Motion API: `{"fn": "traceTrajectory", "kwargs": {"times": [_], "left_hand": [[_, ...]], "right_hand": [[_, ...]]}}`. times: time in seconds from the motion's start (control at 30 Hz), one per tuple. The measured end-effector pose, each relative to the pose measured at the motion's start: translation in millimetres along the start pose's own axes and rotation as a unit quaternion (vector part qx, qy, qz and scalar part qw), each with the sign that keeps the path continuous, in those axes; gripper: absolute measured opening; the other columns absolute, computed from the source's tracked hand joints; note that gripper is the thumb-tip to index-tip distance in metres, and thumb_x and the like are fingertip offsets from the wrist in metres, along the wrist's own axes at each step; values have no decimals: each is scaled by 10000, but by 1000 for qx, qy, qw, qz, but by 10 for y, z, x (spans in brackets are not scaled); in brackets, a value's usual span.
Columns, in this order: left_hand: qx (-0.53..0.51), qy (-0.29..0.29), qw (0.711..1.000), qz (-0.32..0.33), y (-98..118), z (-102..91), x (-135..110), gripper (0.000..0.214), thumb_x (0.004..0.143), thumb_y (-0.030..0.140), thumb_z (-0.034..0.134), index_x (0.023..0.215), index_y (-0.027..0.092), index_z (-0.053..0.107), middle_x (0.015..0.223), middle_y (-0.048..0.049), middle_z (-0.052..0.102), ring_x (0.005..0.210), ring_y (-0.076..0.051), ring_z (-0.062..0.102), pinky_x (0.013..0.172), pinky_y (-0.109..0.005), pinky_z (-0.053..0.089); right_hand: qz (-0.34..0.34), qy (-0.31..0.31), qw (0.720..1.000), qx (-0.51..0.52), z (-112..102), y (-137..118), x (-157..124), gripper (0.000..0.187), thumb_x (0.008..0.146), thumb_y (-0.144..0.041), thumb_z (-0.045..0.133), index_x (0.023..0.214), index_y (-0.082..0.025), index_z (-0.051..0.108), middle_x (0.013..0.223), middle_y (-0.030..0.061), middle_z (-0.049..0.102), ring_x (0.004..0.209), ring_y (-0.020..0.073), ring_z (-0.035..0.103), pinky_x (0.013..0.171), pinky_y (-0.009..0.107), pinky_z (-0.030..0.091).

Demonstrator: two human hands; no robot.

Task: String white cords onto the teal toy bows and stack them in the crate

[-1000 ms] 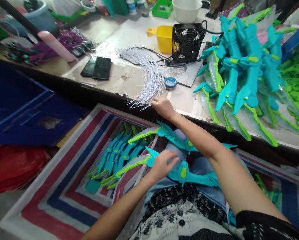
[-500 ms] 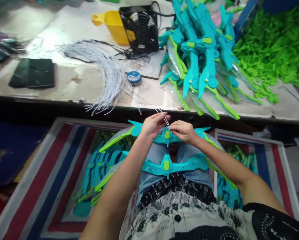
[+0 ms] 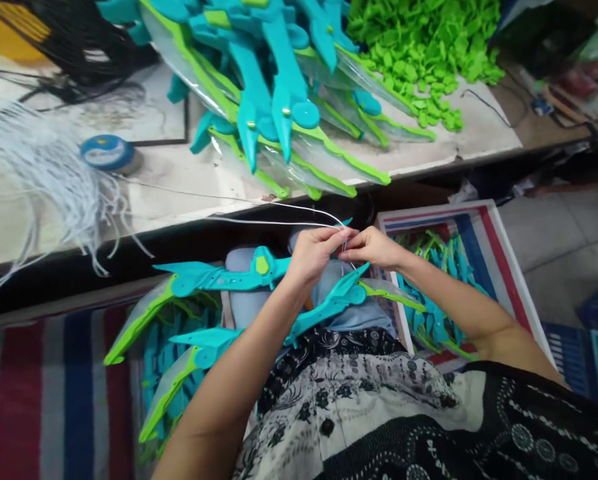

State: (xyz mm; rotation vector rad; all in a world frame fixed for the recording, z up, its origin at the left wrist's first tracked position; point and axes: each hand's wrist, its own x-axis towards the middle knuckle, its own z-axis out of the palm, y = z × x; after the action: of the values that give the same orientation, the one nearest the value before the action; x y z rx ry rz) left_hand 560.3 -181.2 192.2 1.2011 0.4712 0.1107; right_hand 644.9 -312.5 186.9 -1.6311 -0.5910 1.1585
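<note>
My left hand (image 3: 315, 255) and my right hand (image 3: 373, 247) meet fingertip to fingertip above my lap, both pinched on a thin white string (image 3: 259, 222) that trails left toward the bench. Two teal and green toy bows (image 3: 213, 277) lie across my knees; the nearer one (image 3: 329, 303) passes under my left forearm. The string's end sits at the right tip of the upper bow, hidden by my fingers.
On the bench lie a bundle of white strings (image 3: 43, 173), a blue tape roll (image 3: 107, 152), a pile of finished bows (image 3: 273, 87) and a heap of green parts (image 3: 419, 53). Striped sacks (image 3: 483, 240) holding more bows flank my legs.
My view swung right and closer. The hands stayed together with the string, now pulled out longer to the left. The bows on my lap have tilted.
</note>
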Motion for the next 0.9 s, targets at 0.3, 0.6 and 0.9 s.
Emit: {"fn": "traceTrajectory", "kwargs": {"times": [0.3,0.6,0.9], "left_hand": [[42,-81,982,-168,-327,518,-214,125,818,210,680,890,124,736,836,-75,739,709,-144,667,641,-241,542],[-60,-75,912,-398,-694,955,-271,290,919,39,413,1188,53,521,709,-95,704,589,-164,688,579,-258,565],[-52,-96,909,-403,-754,1044,-101,208,916,50,408,860,89,604,612,-79,660,518,-146,654,636,-270,580]], "right_hand": [[-2,251,963,-96,-713,349,-874,276,678,-402,738,752,-138,765,605,27,673,529,117,547,510,230,402],[-88,362,899,-229,-463,1081,-1210,248,856,-368,629,762,-178,758,749,48,729,653,154,656,619,255,486],[-166,338,825,-421,-461,1155,-1135,258,963,-289,513,887,-192,739,828,58,728,772,165,660,729,280,517]]}}
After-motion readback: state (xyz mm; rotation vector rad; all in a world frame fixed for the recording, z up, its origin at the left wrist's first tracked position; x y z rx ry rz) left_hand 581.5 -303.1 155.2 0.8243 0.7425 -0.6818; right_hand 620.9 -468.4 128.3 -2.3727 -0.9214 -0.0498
